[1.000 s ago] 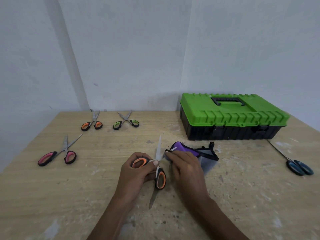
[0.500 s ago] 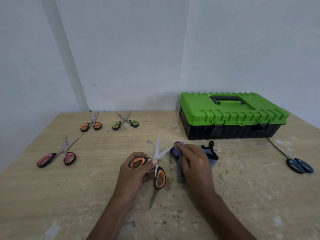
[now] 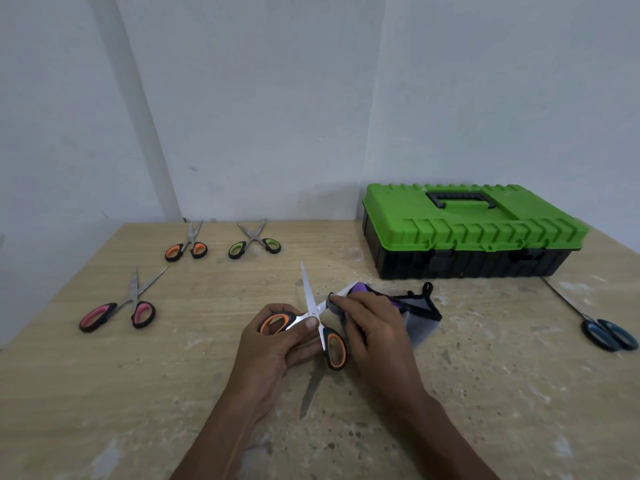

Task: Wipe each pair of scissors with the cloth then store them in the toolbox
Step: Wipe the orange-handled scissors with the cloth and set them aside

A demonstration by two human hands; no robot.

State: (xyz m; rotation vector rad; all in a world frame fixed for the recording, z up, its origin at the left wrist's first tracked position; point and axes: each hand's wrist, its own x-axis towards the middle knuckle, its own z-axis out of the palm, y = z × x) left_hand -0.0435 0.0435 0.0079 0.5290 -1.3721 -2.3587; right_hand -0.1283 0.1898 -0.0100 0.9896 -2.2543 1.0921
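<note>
My left hand (image 3: pixel 273 344) grips a pair of orange-handled scissors (image 3: pixel 323 329) held open just above the table, thumb on the pivot. One blade points up and away, the other points right into a purple and grey cloth (image 3: pixel 415 306). My right hand (image 3: pixel 370 327) pinches that cloth around the right-pointing blade. The green-lidded toolbox (image 3: pixel 474 230) stands shut at the back right. Other scissors lie on the table: a pink pair (image 3: pixel 117 311) at the left, an orange pair (image 3: pixel 187 247) and a green pair (image 3: pixel 254 242) at the back, a blue pair (image 3: pixel 606 332) at the right.
The wooden table (image 3: pixel 173 393) meets pale walls at the back, and its surface shows pale scuffed patches. The blue scissors lie close to the right edge of view.
My right hand has slid the cloth back along the blade toward the pivot, after being nearer the tip half a second ago. The left hand keeps the scissors almost still.
</note>
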